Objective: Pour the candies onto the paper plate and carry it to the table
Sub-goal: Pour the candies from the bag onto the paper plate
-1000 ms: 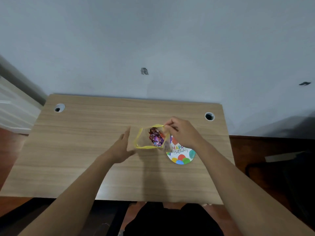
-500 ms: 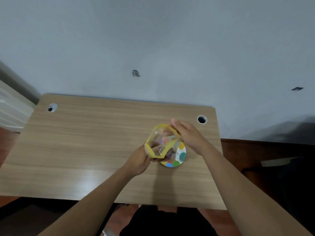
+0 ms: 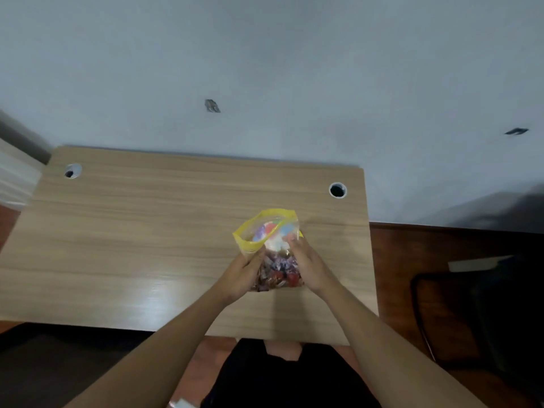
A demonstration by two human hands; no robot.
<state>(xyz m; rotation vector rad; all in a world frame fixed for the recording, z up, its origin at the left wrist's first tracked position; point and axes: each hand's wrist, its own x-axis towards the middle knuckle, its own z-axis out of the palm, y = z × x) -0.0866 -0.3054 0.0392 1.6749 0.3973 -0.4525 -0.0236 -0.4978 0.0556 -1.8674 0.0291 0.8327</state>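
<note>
The fingers of the left hand (image 3: 244, 273) are curling around the left side of the clear plastic bag (image 3: 272, 248), gripping it near its lower half; the fingers of the right hand (image 3: 306, 265) are pressing against the bag's right side, clasping it between both palms. The bag is being held over the wooden desk (image 3: 147, 231), toward the desk's right half, roughly at four o'clock from the desk's centre; its yellow-edged mouth (image 3: 266, 223) is standing open and pointing away from the person toward twelve o'clock. The candies (image 3: 278, 272) are sitting bunched in the bag's near end, at six o'clock from the mouth, between the two hands; they are showing as small wrapped pieces in purple, red and brownish tones. The paper plate (image 3: 273, 234) is showing only as blurred coloured spots and white through the clear film near the mouth, so it is lying under or just beyond the bag. Judging from this, the pour is only beginning: no candy is visibly lying on the plate; tipping the bag further, emptying it, and carrying the plate to the table are all remaining.
</note>
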